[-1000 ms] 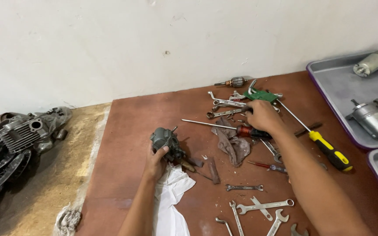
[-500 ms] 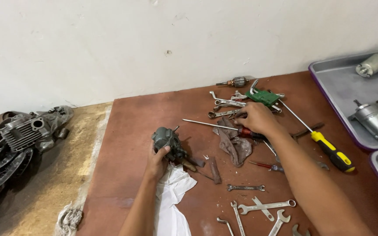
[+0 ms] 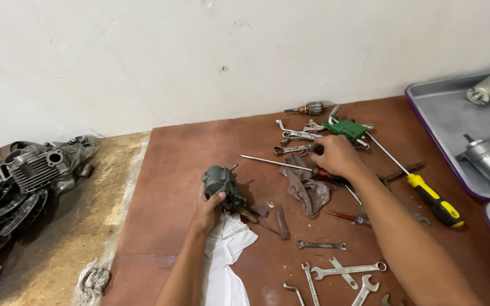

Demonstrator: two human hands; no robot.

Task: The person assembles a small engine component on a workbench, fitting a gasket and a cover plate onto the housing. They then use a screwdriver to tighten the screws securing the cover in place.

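Lying scattered on reddish-brown board: wrenches, screwdrivers; white wall behind.

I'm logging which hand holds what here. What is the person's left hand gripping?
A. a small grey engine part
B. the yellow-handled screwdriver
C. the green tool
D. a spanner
A: the left hand is wrapped around the small grey engine part above the white cloth, while the yellow-handled screwdriver lies untouched on the brown board.
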